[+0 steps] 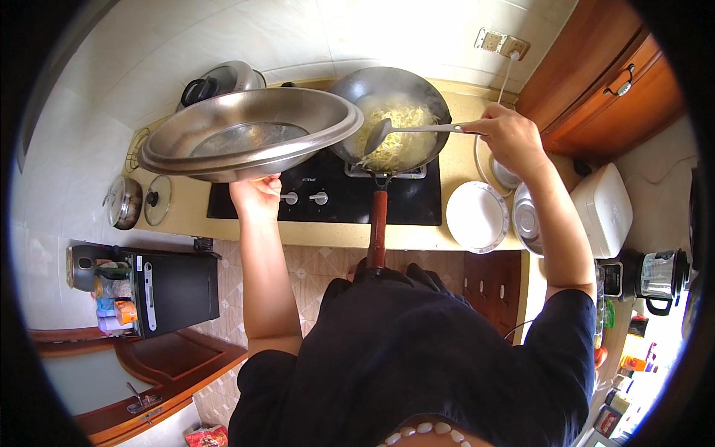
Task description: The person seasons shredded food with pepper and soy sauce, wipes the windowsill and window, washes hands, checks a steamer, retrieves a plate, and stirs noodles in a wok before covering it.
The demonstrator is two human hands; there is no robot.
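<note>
My left hand grips a wide metal basin from below, holding it tilted over the left part of the black gas hob. The basin looks wet inside, and my left fingers are partly hidden under it. In my right hand is the handle of a metal spatula, its rounded head over the pale shredded food in a steaming wok. The wok stands on the hob's right burner, and its reddish wooden handle points toward my body.
Right of the hob stand a white bowl, a metal bowl and a white container. Behind the basin is a lidded pot. At left are a small pot and a glass lid. A cord hangs from the wall socket.
</note>
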